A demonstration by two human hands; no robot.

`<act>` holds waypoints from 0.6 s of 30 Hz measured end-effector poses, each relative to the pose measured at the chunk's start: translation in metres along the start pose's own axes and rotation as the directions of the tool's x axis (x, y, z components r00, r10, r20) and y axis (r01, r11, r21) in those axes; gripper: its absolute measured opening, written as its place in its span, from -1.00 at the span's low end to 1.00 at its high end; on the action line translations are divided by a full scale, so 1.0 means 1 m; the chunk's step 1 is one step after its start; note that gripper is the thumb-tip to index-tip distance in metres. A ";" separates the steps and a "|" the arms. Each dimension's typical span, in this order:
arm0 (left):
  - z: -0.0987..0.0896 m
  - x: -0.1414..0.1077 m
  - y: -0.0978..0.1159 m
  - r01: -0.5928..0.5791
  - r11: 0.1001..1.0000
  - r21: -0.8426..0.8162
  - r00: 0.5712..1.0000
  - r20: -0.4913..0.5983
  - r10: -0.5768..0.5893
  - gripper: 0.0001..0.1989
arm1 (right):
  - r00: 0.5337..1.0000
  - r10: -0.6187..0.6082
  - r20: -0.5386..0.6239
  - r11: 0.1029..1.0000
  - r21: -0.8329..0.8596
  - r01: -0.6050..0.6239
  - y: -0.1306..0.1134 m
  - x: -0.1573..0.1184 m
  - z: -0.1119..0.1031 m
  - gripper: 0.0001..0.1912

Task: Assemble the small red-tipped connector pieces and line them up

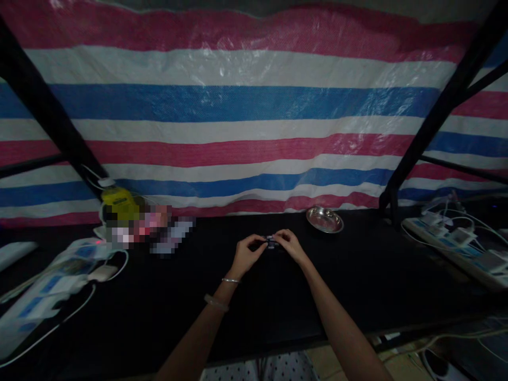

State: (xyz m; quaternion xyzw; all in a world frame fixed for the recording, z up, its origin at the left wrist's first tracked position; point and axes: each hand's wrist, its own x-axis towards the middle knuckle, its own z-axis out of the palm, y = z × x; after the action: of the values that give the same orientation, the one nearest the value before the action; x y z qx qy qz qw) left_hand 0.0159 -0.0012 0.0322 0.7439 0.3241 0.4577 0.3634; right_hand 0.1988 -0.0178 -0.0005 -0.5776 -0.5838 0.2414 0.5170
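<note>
Near the middle of the black table, my left hand (246, 253) and my right hand (289, 244) come together around a small object with dark and pale parts (271, 243). It is too small and dim for me to make out its kind. My left thumb and fingers pinch it from the left side, while the fingers of my right hand are closed on its right end. The fingertips cover part of it. A thin bracelet and a wider pale band circle my left wrist and forearm.
A shiny metal dish (324, 219) stands at the back right. On the left are a power strip (51, 291) with cables and a bottle of yellow liquid (118, 201) beside blurred items. Another power strip (456, 243) lies far right. Striped sheeting (254, 106) hangs behind the black table (357, 296).
</note>
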 end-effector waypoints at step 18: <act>-0.031 -0.021 -0.004 -0.097 0.858 0.505 0.964 0.263 -0.046 -0.86 | 0.938 -0.086 0.336 0.988 -0.093 0.124 0.008 -0.016 -0.028 -0.73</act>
State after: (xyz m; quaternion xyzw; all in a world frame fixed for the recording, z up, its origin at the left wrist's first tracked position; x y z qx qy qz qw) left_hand -0.0207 -0.0088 0.0288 0.8724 0.3726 0.2558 0.1859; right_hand 0.2240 -0.0401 -0.0027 -0.5250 -0.7050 0.2739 0.3902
